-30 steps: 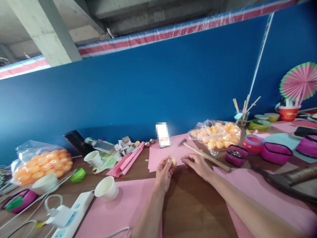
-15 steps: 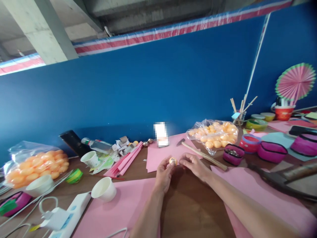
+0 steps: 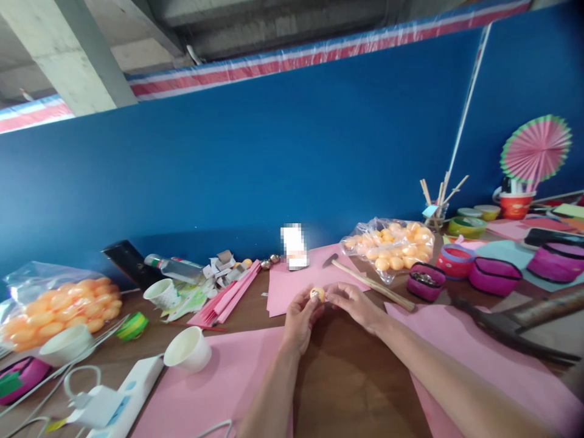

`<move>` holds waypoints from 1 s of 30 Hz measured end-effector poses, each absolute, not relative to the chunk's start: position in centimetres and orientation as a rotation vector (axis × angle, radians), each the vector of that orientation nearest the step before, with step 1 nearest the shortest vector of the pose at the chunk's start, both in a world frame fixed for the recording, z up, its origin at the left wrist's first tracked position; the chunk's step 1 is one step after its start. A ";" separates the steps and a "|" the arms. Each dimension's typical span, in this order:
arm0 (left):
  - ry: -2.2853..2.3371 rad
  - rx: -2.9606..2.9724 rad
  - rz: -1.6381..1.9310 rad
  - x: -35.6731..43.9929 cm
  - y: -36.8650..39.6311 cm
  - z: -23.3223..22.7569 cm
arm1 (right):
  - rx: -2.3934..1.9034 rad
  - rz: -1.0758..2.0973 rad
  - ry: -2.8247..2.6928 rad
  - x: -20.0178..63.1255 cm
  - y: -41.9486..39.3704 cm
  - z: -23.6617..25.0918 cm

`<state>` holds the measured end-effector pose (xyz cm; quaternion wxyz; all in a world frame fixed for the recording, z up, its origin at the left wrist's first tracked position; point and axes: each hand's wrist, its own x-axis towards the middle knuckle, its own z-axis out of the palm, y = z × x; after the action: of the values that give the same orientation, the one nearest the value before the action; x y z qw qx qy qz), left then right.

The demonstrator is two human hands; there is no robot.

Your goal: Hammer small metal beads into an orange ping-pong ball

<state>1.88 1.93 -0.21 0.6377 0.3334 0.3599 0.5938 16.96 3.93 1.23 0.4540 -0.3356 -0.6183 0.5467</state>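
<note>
My left hand (image 3: 298, 316) is closed around a small orange ball (image 3: 318, 294), its thumb pressed over a shiny metallic bit on the near side. Close against the ball's right side is my right hand (image 3: 353, 304), thumb and fingers pinched together; whatever lies between them is too small to make out. Both hands are above the brown table, at the near edge of a pink paper sheet (image 3: 278, 292). Beyond the right hand lies a hammer (image 3: 365, 280) with a wooden handle.
Bags of orange balls stand at the left (image 3: 59, 307) and right (image 3: 401, 246). A white paper cup (image 3: 188, 350) and a power strip (image 3: 137, 383) are on the left. Purple fabric containers (image 3: 495, 278) and a large dark-headed tool (image 3: 515, 325) occupy the right. A blue partition (image 3: 274, 152) rises behind.
My right fingertips have come closer to the ball, and my left thumb covers more of the metallic bit. The whole view has shifted slightly.
</note>
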 end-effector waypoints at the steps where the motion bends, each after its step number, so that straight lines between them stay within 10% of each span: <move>1: 0.816 0.764 1.356 1.9 1.9 -0.2 | -0.839 1.351 -1.524 17.0 3.9 1.2; 30: 0.874 0.781 1.366 2.2 1.8 0.0 | -0.853 1.340 -1.579 16.9 3.6 1.9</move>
<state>2.15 1.81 0.04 0.6217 0.3397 0.3803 0.5945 16.93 3.57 1.93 0.4360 -0.3428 -0.6345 0.5384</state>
